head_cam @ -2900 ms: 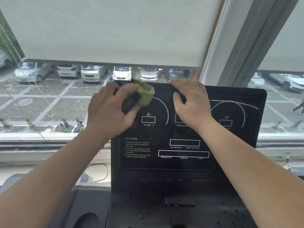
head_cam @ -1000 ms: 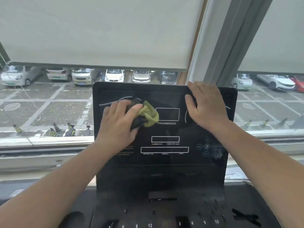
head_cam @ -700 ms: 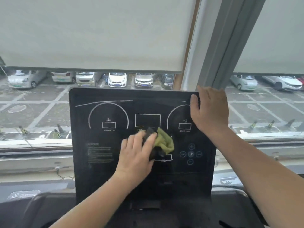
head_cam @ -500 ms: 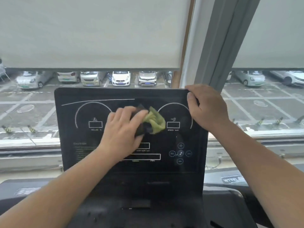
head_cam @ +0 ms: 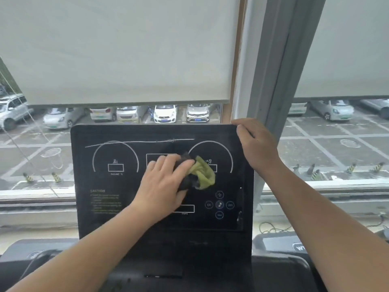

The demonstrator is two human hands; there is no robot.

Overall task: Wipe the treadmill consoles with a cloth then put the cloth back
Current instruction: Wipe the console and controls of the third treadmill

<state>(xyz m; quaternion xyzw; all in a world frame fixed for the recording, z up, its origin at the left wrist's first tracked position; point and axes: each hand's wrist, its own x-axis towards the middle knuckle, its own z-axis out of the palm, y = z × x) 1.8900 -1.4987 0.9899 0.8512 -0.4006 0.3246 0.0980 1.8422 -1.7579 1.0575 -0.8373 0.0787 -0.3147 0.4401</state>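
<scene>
Behind the window, the left hand (head_cam: 166,182) presses the soft, light cloth (head_cam: 202,173) bunched on the console (head_cam: 117,207), fingers closed around it, while the right hand (head_cam: 255,144) grips the corner.

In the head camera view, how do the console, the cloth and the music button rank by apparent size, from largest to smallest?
1. console
2. cloth, partly hidden under the left hand
3. music button

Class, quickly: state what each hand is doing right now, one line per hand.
Left hand: closed on the cloth, pressing it to the console.
Right hand: gripping the console's top right corner.
</scene>
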